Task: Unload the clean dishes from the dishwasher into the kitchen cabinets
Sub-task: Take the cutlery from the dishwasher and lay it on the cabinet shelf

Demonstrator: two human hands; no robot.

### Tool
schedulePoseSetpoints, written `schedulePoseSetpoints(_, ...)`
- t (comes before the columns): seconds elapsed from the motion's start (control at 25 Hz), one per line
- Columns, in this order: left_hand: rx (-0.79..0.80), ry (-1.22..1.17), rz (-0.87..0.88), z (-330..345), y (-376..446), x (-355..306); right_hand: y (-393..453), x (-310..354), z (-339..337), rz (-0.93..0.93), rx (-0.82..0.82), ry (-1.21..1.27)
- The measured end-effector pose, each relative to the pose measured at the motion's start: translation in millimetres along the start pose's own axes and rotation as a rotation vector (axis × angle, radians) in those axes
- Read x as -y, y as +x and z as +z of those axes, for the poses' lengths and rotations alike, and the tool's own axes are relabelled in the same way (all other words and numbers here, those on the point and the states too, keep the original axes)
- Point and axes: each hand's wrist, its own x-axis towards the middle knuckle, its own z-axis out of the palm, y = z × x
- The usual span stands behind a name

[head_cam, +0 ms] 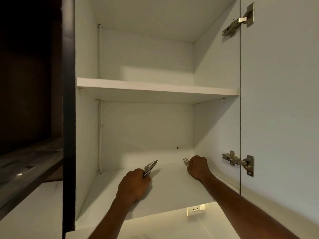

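Wall socket (pixel 195 209) below cabinet. Left hand (pixel 133 184) over cabinet floor (pixel 172 187), fingers curled round bunched cutlery (pixel 151 167), tips pointing inward. Right hand (pixel 198 167) further in by right wall, fist gripping fork (pixel 186 161), tines leftward. Middle shelf (pixel 155 87) above; door hinges (pixel 239 162) right.

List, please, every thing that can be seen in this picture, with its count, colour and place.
cabinet: one, white inside, open, filling the middle
shelf: one, white, halfway up the cabinet
cabinet door: one, pale, open at the right
hinges: two, silver metal, upper and lower on the door's edge
fork: one, silver, in the right hand over the bottom board
cutlery bundle: count unclear, silver, in the left hand
wall socket: one, white, below the cabinet
dark panel: one, at the cabinet's left side
left hand: one, grip closed on the cutlery bundle
right hand: one, grip closed on the fork
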Motion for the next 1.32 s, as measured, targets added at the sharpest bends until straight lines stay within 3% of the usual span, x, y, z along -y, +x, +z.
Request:
schedulePoseSetpoints(0.12,-0.030,0.046,0.042,-1,-5,-7,-3,-3,-2,-0.050,-0.015,-0.087)
schedulePoseSetpoints(0.2,-0.029,0.083,0.052,-6,-12,-11,-6,-2,-5,-0.137,-0.115,-0.105)
schedulePoseSetpoints(0.28,-0.042,0.113,0.083,-10,-19,-16,-17,11,-13,-0.389,-0.332,0.123)
schedulePoseSetpoints(0.32,-0.051,0.117,0.109,-10,-22,-18,-24,22,-20,-0.546,-0.357,0.258)
schedulePoseSetpoints(0.4,-0.075,0.123,0.148,-12,-26,-23,-37,52,-37,-0.828,-0.156,0.298)
schedulePoseSetpoints(0.48,-0.086,0.173,0.176,-13,-26,-24,-41,71,-45,-0.984,0.001,0.119)
schedulePoseSetpoints(0.72,-0.072,0.216,0.189,-11,-27,-24,-22,68,-68,-1.171,-0.099,-0.035)
schedulePoseSetpoints(0.8,-0.085,0.199,0.195,-12,-28,-24,-8,60,-90,-1.071,-0.266,-0.050)
schedulePoseSetpoints(0.88,-0.080,0.227,0.206,-16,-26,-25,1,49,-109,-0.823,-0.336,0.097)
schedulePoseSetpoints(1.0,-0.051,0.256,0.224,-13,-27,-26,-2,42,-118,-0.456,-0.110,0.456)
schedulePoseSetpoints(1.12,-0.037,0.276,0.194,-7,-25,-25,-16,54,-115,-0.257,0.055,0.964)
schedulePoseSetpoints(1.24,-0.042,0.286,0.198,-4,-24,-23,-19,67,-119,-0.109,0.051,1.397)
schedulePoseSetpoints(1.32,-0.041,0.280,0.208,-5,-24,-23,-7,66,-120,-0.045,-0.048,1.414)
